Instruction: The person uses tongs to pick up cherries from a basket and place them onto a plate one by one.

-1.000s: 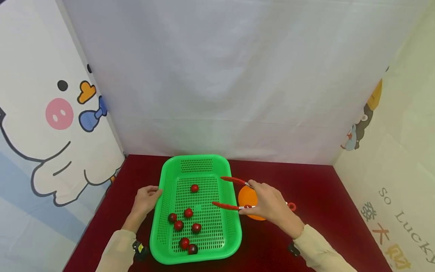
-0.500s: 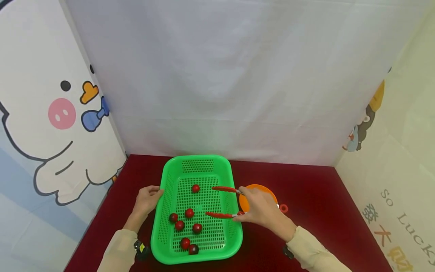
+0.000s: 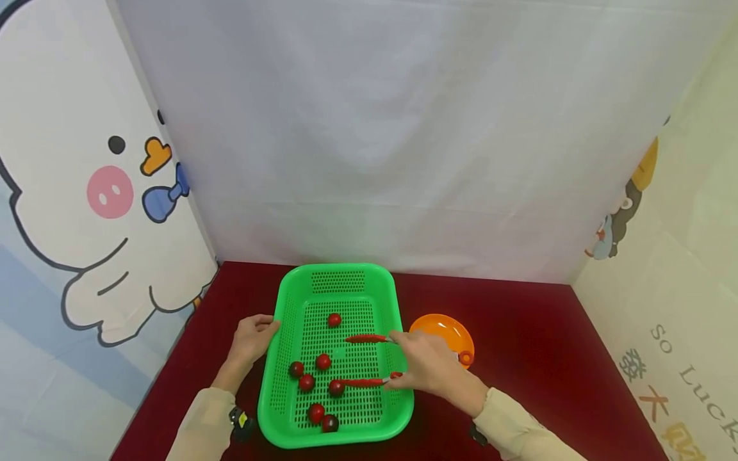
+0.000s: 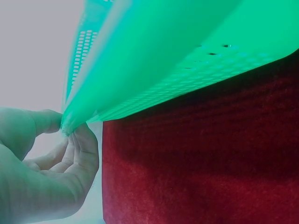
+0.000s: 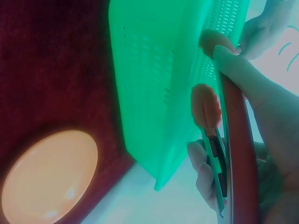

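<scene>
A green plastic basket [image 3: 394, 307] with slotted walls and floor holds several small round dark-red fruits [image 3: 316, 413]. Its left rim is pinched between the thumb and fingers of my left hand [image 3: 252, 339], as the left wrist view confirms. My right hand [image 3: 435, 365] grips red-tipped metal tongs [image 3: 364, 338], spread apart over the basket's right half. Nothing sits between the tips. In the head view the nearer tip overlaps the edge of one fruit [image 3: 336, 388]. The right wrist view shows the tongs [image 5: 238, 149] along the palm, thumb on one arm and fingers round the other.
An orange plate [image 3: 446, 325] lies right of the basket, partly behind my right hand and the tongs' ring end. Dark red cloth [image 3: 519, 333] covers the table. A white curtain [image 3: 403, 141] hangs behind, with printed cloth panels at either side.
My right hand has carried the spread tongs left and nearer to me, over the fruits, uncovering more of the orange plate. My left hand keeps its hold on the rim.
</scene>
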